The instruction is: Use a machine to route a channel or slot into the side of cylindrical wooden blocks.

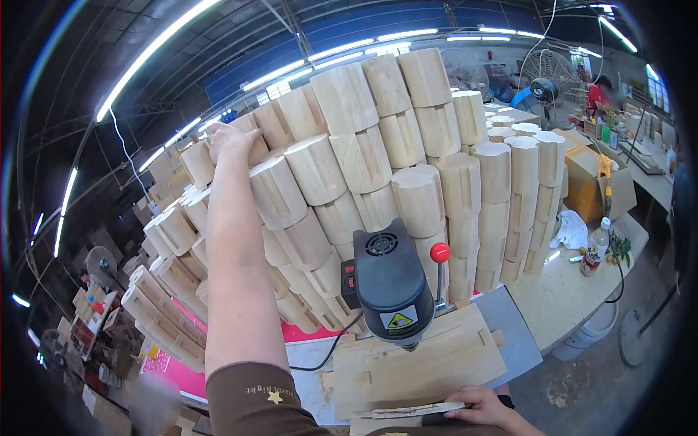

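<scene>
My left arm stretches up to the top of a tall stack of pale, round-sided wooden blocks [345, 98]. Up there my left hand [231, 139] is over one wooden block [257, 151], thumb on its right side; some of the fingers are hidden behind it. Low in front of me, my right hand [481, 407] pinches the end of a thin wooden strip [411, 412] at the near edge of a flat wooden board [418, 360]. Above that board stands a dark benchtop drill head [392, 280] with a red-knobbed lever [440, 253].
More block columns [523, 196] rise on the right. A drink bottle [596, 247], a white cloth [571, 229] and a cardboard box [592, 178] lie beyond them. A black cable [336, 349] runs beside the drill. A person in red [600, 94] is far right, near a large fan [544, 89].
</scene>
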`<state>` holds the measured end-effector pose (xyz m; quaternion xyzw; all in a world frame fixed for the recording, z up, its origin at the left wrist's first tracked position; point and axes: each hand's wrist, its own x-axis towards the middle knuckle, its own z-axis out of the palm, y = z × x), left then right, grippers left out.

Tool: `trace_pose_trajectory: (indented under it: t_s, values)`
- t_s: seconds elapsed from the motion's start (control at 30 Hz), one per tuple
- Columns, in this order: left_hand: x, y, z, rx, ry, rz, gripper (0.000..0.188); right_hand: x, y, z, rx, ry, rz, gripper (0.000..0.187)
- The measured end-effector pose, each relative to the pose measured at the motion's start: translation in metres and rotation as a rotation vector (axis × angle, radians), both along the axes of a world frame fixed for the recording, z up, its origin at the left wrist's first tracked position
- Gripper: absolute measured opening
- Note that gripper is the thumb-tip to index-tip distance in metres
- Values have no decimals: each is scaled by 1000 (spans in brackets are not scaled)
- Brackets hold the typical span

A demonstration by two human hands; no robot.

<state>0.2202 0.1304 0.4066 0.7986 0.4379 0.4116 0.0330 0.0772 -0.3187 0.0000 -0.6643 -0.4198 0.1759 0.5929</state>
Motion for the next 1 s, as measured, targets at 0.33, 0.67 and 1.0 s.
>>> trace_pose_trajectory:
  t_s: [0.33, 0.67, 1.0]
  values:
    - [-21, 9, 3, 217, -130, -134, 78, 2, -7, -2, -21, -37, -53, 24]
    - [-157, -3, 15, 427, -738, -697, 58, 5, -12, 3, 19, -42, -57, 28]
    - [-272, -73, -181, -557, -502, -1042, 31, 61, 4, -9, -68, -269, -197, 30]
